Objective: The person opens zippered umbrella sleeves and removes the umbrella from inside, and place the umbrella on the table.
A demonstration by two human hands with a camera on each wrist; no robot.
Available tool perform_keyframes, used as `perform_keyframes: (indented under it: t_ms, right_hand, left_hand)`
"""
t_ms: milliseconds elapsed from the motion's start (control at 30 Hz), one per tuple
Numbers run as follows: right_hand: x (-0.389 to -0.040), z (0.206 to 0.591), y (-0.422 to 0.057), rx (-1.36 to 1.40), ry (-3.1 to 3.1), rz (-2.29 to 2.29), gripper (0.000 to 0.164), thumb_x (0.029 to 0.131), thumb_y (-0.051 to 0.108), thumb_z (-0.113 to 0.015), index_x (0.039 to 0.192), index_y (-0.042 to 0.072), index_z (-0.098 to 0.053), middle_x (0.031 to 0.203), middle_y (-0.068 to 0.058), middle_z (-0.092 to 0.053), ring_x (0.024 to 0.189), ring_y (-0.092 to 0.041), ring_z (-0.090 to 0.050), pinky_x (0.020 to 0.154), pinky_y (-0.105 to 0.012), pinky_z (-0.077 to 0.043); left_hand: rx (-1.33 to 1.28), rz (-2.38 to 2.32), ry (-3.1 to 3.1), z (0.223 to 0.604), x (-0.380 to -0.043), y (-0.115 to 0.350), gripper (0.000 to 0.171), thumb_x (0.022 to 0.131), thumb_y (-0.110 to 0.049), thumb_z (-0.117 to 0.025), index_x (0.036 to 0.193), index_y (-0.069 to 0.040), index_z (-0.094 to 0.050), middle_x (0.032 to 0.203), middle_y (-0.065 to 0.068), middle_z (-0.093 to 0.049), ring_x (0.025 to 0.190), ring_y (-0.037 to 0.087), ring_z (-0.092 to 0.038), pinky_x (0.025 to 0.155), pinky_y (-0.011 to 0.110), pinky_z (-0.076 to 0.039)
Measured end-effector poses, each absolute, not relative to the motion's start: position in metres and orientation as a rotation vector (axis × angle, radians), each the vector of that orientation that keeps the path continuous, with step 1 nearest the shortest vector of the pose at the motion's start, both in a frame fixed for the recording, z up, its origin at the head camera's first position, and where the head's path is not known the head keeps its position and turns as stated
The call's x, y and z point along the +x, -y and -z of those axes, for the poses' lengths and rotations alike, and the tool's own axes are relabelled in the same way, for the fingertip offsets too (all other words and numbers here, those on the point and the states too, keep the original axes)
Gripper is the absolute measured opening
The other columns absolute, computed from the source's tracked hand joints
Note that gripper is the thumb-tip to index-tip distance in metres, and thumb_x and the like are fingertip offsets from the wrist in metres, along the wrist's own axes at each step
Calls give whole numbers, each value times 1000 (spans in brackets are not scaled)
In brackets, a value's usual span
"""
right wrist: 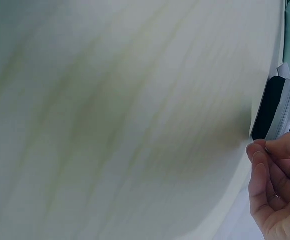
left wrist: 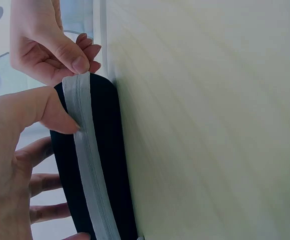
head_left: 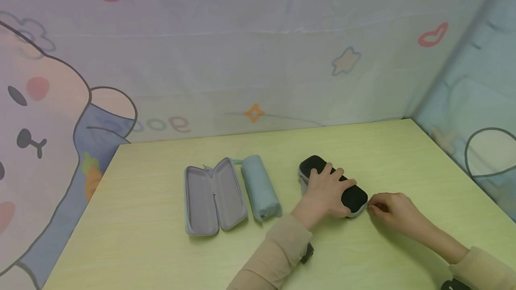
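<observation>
A black zip case [head_left: 355,198] with a grey zipper band [left wrist: 87,135] lies on the right half of the table; its zipper looks closed along the side in view. My left hand [head_left: 327,190] grips the case from above, fingers spread over its top and thumb against the near side. At the case's right end my right hand [head_left: 397,211] pinches the end of the zipper between thumb and forefinger. Those fingertips [right wrist: 259,146] cover whatever small part they hold. In the right wrist view the same case [right wrist: 270,107] shows end-on beside the hand.
An open grey zip case [head_left: 201,205] lies left of centre, its two halves spread. Beside it rests a rolled light-blue pouch [head_left: 260,187]. A small black object [head_left: 307,253] shows at my left sleeve. Behind the pale table [head_left: 141,236] hangs a printed cloth [head_left: 242,57].
</observation>
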State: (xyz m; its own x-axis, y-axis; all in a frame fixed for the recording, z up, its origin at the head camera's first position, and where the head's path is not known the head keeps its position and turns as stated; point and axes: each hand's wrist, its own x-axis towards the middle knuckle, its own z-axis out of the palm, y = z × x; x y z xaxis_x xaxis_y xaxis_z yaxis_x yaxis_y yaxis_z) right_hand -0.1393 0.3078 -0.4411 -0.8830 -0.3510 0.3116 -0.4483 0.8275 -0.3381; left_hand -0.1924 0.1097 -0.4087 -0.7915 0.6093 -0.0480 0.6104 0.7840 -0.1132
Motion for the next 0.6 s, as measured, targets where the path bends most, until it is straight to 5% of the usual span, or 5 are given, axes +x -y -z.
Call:
perform_keyframes:
  t_ms: [600]
  right_hand:
    - [-140, 442, -310, 617, 2754, -572, 17, 76, 0, -74, 72, 15, -68, 63, 14, -59, 57, 11, -42, 50, -18, -39]
  left_hand:
    - [1021, 193, -3005, 410, -192, -111, 69, 75, -74, -59, 138, -52, -40, 143, -16, -43, 134, 13, -36, 93, 39, -43]
